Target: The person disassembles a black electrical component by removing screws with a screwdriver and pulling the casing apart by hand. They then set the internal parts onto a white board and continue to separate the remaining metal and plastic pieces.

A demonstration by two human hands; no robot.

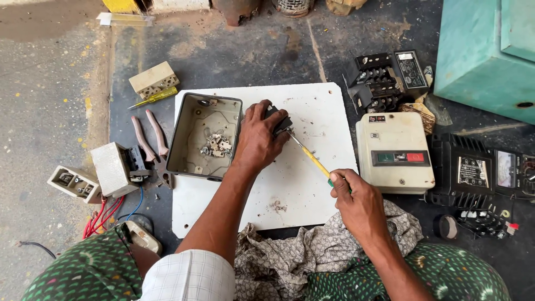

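My left hand (257,136) presses down on a small black electrical part (278,119) that lies on a white board (317,111). My right hand (356,202) grips a screwdriver (313,158) with a yellow shaft and green handle; its tip points up and left into the black part. Just left of my left hand sits an open grey metal box (192,120) with several small screws and metal pieces (216,145) in its bottom.
A cream starter box (393,139) with red and green buttons sits right of the board, black contactor parts (376,83) behind it, a meter (473,170) farther right. Pink-handled pliers (147,139), another yellow screwdriver (153,97) and wired switch parts (114,167) lie left. A patterned cloth (290,253) covers my lap.
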